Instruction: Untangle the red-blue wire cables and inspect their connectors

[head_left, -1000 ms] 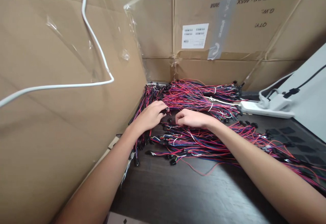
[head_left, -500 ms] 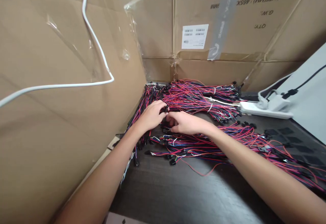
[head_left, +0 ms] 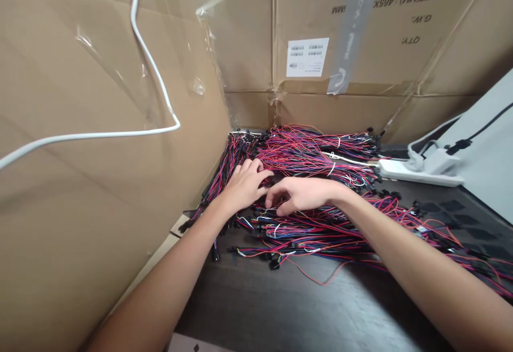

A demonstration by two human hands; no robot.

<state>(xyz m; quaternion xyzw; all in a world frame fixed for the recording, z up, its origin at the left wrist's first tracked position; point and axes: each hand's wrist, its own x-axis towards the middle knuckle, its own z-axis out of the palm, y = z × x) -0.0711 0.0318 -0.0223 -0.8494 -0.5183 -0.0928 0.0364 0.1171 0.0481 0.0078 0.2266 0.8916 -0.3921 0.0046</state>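
My left hand [head_left: 244, 185] lies over the wire harnesses at the back left, its fingers apart and its thumb reaching toward my right hand. Just to its right, my right hand [head_left: 306, 194] hovers low over the wires with bent fingers and a gap between thumb and forefinger; nothing shows in it. Behind both hands lies a thick bundle of red, blue and black wires [head_left: 296, 151] with white ties. More harnesses with black connectors [head_left: 320, 229] spread under and in front of my right hand. The wires right under my palms are hidden.
Cardboard boxes stand at the left [head_left: 100, 197] and at the back [head_left: 380, 37]. A white power strip [head_left: 420, 173] with plugs sits at the back right. A white cable [head_left: 154, 69] hangs across the left box. The dark tabletop [head_left: 304, 309] shows in front.
The hands have moved slightly apart, and my left fingers have spread from a pinch near a black connector. My right hand has shifted a little right; the nearest harnesses have moved slightly.
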